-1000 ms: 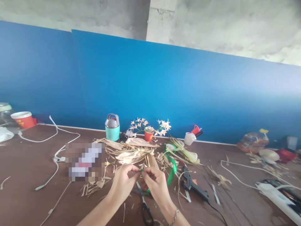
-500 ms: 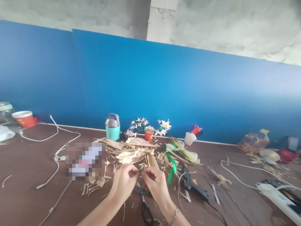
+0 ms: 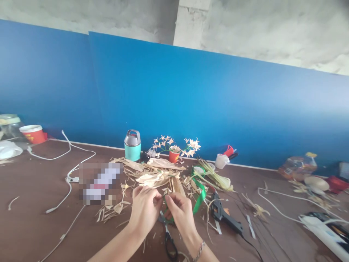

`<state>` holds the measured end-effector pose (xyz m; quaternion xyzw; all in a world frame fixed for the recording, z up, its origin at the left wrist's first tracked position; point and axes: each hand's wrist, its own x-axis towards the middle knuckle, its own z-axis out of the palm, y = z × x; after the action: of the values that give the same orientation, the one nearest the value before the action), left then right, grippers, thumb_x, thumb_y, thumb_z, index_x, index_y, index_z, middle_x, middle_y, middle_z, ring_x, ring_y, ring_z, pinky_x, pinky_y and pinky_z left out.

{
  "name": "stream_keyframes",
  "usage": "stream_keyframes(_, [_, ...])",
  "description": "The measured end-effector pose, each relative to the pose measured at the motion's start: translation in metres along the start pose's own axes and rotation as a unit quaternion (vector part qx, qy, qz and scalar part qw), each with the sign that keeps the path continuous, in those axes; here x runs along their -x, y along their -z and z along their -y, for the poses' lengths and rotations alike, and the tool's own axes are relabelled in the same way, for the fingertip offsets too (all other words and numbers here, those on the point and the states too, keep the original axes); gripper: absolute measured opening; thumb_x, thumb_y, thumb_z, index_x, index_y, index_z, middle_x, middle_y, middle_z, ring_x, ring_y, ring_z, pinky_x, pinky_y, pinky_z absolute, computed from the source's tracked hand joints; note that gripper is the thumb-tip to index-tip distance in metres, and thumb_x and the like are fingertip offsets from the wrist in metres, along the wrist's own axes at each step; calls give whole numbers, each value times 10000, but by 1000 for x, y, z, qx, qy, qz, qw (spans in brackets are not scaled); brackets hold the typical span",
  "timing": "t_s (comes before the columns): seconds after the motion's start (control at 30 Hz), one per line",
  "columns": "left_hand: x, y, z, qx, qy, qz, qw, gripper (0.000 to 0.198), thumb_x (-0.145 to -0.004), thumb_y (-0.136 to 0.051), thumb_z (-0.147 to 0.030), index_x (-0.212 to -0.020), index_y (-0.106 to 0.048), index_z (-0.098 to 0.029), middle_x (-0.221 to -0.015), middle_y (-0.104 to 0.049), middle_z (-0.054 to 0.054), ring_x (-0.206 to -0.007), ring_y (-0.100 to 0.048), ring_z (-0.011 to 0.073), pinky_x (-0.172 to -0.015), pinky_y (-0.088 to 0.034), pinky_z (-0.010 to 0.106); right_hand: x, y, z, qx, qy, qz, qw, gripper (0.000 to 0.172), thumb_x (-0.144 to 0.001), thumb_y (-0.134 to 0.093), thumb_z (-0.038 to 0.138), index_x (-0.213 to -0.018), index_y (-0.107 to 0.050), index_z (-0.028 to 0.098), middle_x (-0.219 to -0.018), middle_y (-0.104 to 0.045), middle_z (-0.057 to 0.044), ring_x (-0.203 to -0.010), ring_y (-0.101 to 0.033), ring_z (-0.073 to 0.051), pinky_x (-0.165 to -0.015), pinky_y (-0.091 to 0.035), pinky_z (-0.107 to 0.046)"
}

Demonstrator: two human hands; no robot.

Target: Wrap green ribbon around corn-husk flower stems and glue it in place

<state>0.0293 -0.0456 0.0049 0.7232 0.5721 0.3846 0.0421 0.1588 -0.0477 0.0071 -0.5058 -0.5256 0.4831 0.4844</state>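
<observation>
My left hand (image 3: 146, 204) and my right hand (image 3: 179, 210) meet over the middle of the table, fingertips pinched together. Between them is a thin green strip (image 3: 165, 201), mostly hidden by the fingers. Below the hands lie scissors with black handles (image 3: 171, 245), their blades partly covered. Dried corn husks (image 3: 155, 179) spread just beyond my fingers. To the right, a roll of green tape (image 3: 200, 198) trails a loose end toward my right hand. A black glue gun (image 3: 226, 217) rests farther right, its cord running to the front edge.
Behind the husks stand a turquoise flask (image 3: 132, 151) and a red paper cup (image 3: 173, 156) with husk flowers. Pale stalks (image 3: 218, 178) lie right of them. White cables (image 3: 69, 173) cross the left side; a power strip (image 3: 323, 233) is at right. A blue partition (image 3: 191, 98) closes the back.
The view has shifted slightly, so the table things sit a little farther right. Both hands stay pinched together, with small finger movements at the green strip.
</observation>
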Motion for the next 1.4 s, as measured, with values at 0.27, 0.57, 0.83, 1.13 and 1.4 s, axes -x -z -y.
stream_keyframes(0.27, [2,-4,-6,5,25,-20,999,198,-745,-520,-152,-553,-540,-198,-577,-633,-14,-603,-591,161,-830,-324,383,-4,1,-7,21,-17,-11,1000,337,-738,-578,481,-631,-569,161,-518,-560,-17,-368,-516,-133,-353,-390,-228])
stream_keyframes(0.57, [-2,-2,-7,30,65,21,997,178,-715,-523,-164,-547,-565,-204,-589,-662,-18,-618,-593,173,-811,-327,364,-3,4,-7,118,85,2,989,243,-814,-499,352,-654,-561,180,-520,-515,-3,-431,-505,-139,-397,-398,-230])
stream_keyframes(0.83, [0,-4,-7,7,43,6,999,179,-726,-531,-144,-558,-565,-198,-586,-660,-15,-620,-601,170,-818,-321,365,-4,3,-8,127,71,-6,989,198,-796,-493,284,-649,-570,176,-491,-519,7,-408,-498,-127,-391,-386,-219])
stream_keyframes(1.13, [3,-7,-8,-12,16,-11,1000,177,-734,-543,-140,-565,-557,-188,-583,-635,-1,-629,-601,170,-827,-327,379,-7,2,-12,110,66,-24,991,135,-729,-480,201,-601,-520,184,-451,-460,46,-382,-462,-101,-375,-368,-196])
stream_keyframes(1.4, [1,-3,-9,55,14,10,998,146,-724,-557,-166,-582,-576,-192,-610,-629,1,-664,-588,179,-835,-345,378,-6,5,-7,43,38,-20,998,108,-692,-521,229,-595,-521,181,-453,-478,45,-355,-470,-102,-354,-381,-199])
